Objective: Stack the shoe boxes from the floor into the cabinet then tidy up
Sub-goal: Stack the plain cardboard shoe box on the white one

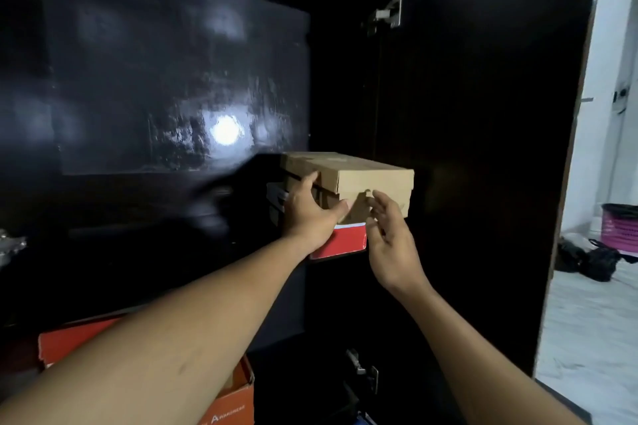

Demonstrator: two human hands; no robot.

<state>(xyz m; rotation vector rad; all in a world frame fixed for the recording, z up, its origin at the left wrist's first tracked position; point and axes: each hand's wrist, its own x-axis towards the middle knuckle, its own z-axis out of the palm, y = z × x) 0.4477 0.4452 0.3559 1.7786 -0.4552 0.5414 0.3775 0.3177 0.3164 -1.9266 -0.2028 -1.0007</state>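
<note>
A brown cardboard shoe box (pixel 366 176) sits inside the dark cabinet on top of a red and white box (pixel 341 243). My left hand (pixel 310 214) presses against the brown box's left side and front, fingers spread on it. Just off the box's front face, my right hand (pixel 390 241) hovers with its fingers apart and nothing in it. Behind my left hand, part of a darker box (pixel 274 198) shows in the stack. An orange shoe box (pixel 69 342) lies lower left, partly hidden by my left forearm.
The cabinet's black door (pixel 483 148) stands open on the right, with metal hinges (pixel 388 12) above and below. Its glossy back panel (pixel 172 79) reflects a light. Beyond the door lie a pale floor (pixel 587 321), dark bags (pixel 593 260) and a pink basket (pixel 619 224).
</note>
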